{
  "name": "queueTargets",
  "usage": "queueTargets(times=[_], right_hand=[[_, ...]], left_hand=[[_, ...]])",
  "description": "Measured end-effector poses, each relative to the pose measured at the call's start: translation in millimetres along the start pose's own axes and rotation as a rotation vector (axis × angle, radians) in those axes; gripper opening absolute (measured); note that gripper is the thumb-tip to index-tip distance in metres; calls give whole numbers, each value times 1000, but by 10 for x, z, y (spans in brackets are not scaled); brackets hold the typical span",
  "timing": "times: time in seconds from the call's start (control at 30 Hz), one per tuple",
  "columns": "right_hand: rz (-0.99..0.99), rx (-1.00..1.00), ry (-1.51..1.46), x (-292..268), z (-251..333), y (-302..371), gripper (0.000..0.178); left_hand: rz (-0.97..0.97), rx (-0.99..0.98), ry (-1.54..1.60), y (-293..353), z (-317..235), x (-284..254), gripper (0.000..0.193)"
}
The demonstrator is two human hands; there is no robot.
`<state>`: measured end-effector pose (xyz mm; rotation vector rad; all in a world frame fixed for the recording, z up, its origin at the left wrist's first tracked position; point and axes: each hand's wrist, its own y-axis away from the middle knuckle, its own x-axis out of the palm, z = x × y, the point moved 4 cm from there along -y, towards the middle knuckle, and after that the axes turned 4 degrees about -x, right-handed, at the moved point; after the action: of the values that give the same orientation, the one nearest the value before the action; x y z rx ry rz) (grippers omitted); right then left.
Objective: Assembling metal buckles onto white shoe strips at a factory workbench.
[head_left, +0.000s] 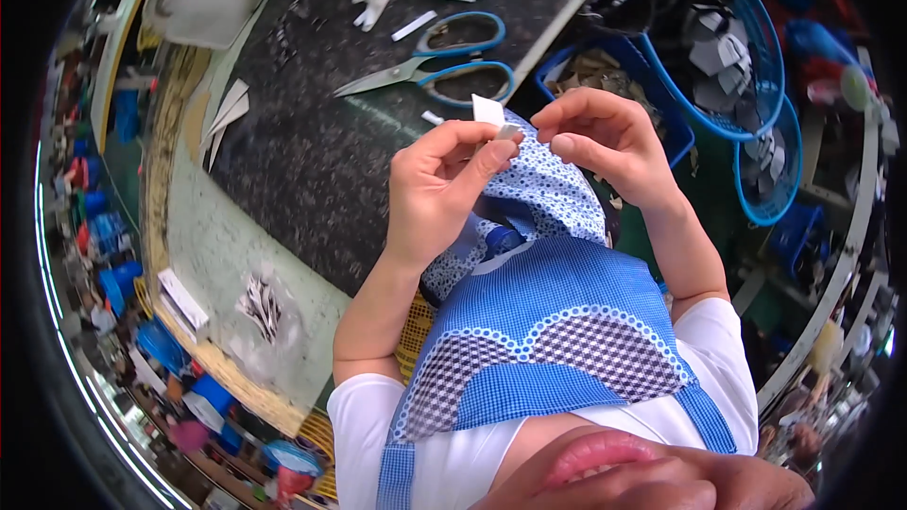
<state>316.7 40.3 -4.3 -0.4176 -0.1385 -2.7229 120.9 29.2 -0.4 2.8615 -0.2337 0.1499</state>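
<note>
Head: white piece, dark worktop, baskets

1. The left forearm is bent at the elbow and angled upward and inward, toward the midline.
2. The left wrist is held nearly in line with the forearm.
3. The left hand is set in a pinch: the left thumb is brought up against the left index finger, and the remaining fingers are curled, partly hidden.
4. The right forearm is likewise bent at the elbow and slanted upward and inward.
5. The right hand is arched just beside the left; the two are not joined.
6. The right thumb and right index finger are extended toward the left hand, their tips separated by a gap.
</note>
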Motion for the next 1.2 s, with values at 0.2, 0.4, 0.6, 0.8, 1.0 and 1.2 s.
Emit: queueTargets(times=[0.2, 0.4, 0.6, 0.8, 1.0, 1.2], right_hand=[[141, -21, 67, 272, 14, -278, 24], [211, -59, 279, 431, 69, -435, 22], [265, -59, 421, 461, 117, -433, 14], [367, 4, 297, 577, 121, -480, 13], [278, -132, 519, 649, 138, -592, 9], [258, -414, 700, 696, 112, -573, 10]], left_hand=[[-24, 48, -38, 175, 2, -193, 18], [-88, 92, -18, 223, 46, -263, 20], [36, 65, -128, 283, 16, -331, 30], [-49, 72, -19, 326, -50, -360, 47], [-34, 45, -56, 289, 81, -417, 25], [-73, 5, 77, 295, 25, -365, 18]])
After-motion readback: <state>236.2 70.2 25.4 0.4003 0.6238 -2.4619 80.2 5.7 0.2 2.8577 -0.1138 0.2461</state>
